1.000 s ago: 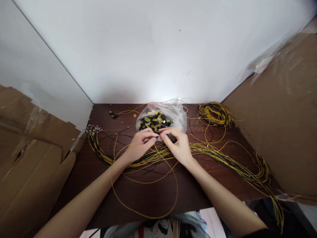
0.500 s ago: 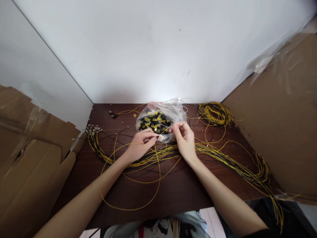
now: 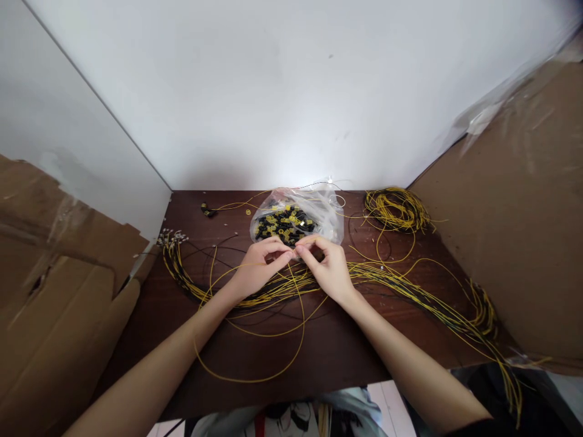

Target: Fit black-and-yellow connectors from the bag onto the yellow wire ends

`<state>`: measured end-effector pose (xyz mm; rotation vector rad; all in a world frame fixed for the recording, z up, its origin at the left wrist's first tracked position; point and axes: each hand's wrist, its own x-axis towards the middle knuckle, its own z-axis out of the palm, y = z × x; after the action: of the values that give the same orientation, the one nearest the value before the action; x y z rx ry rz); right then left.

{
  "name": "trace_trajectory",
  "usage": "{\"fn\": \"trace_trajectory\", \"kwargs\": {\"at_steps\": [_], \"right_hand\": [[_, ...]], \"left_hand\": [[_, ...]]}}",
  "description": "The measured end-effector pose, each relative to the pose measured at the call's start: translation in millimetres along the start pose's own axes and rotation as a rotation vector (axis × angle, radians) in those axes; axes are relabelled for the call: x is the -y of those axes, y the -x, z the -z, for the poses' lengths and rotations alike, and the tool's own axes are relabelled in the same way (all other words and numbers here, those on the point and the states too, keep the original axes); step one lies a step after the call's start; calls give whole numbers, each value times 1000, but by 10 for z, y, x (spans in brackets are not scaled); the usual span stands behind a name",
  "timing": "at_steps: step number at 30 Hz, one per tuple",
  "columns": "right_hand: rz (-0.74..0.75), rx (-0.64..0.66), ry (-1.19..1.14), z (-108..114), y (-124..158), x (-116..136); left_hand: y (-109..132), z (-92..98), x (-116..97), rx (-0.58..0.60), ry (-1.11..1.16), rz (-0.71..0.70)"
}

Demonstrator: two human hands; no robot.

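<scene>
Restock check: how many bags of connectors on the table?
1: the clear bag at the table's back middle, left of the wire coil. Cardboard could hide others.

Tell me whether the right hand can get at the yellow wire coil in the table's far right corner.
Probably yes. The coil lies uncovered, to the right of the plastic bag, with nothing standing in front of it. But the right hand is pinched fingertip to fingertip with the left hand.
</scene>
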<state>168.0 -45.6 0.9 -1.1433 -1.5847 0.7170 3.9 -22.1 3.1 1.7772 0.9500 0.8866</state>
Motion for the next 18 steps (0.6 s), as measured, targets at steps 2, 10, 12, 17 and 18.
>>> {"fn": "trace_trajectory", "kwargs": {"at_steps": [2,10,12,17,18], "right_hand": [[-50,-25,-66,-4,0,-16],[-107,-3,-152,6,-5,-42],[-92,17,-102,8,-7,-28],[-84,21,-37,3,1,-2],[-88,18,-27,-1,5,-1]], "left_hand": [[4,-1,5,2,7,7],[28,-18,-24,1,141,122],[28,-18,-11,-4,123,107],[23,-15,36,7,91,81],[23,-16,42,8,92,82]]}}
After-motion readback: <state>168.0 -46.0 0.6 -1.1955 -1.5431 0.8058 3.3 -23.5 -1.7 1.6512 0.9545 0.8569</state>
